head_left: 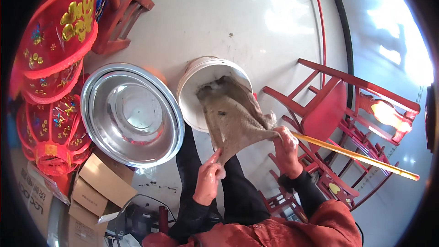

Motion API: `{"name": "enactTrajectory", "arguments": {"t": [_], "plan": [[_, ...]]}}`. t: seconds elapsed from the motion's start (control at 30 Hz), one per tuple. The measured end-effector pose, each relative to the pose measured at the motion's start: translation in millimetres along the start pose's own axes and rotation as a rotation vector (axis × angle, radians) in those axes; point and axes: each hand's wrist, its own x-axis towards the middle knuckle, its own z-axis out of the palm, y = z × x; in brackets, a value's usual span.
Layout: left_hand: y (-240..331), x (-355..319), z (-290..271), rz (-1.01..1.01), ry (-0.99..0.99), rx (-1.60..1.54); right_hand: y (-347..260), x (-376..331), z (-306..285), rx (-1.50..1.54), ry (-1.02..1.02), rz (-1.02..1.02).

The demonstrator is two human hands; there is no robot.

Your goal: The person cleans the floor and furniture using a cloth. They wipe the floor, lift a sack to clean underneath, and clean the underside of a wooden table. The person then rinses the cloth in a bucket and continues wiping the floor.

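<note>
Pale glossy floor (219, 13) fills the scene, with strong glare at the right. Lower left is partly cut off: some cardboard boxes (98, 185), count unclear. One white bucket (201, 75) holds the far end of one wet grey-brown cloth (233, 114); its inside is mostly hidden. One steel basin (130, 114) looks empty. The left hand (208, 178) pinches the cloth's near corner, the right hand (286, 144) grips its side. Two red lanterns (55, 64) hang left; one yellow stick (356, 155) crosses a red chair (334, 110).

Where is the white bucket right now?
In the head view, the white bucket stands on the floor at centre, between the steel basin on its left and the red chair on its right.
</note>
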Motion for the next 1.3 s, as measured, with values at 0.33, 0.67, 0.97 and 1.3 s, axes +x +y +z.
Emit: {"name": "enactTrajectory", "arguments": {"t": [0.33, 0.67, 0.97, 1.3], "plan": [[-35.0, 83.4, 29.3, -0.011, -0.051, -0.245, 10.7, -37.8, 105.0, 0.496, 0.009, 0.306], [-61.5, 88.2, -8.5, 0.718, 0.223, 1.074, 3.1, 20.3, 56.9, -0.089, -0.143, -0.145], [-19.4, 49.8, 5.0, 0.594, 0.070, 1.360, 47.7, 179.9, 158.5, -0.306, -0.680, -0.471], [-24.7, 43.9, -0.2, 0.509, 0.105, 1.225, 63.7, 188.1, 161.1, -0.280, -0.630, -0.388]]}}
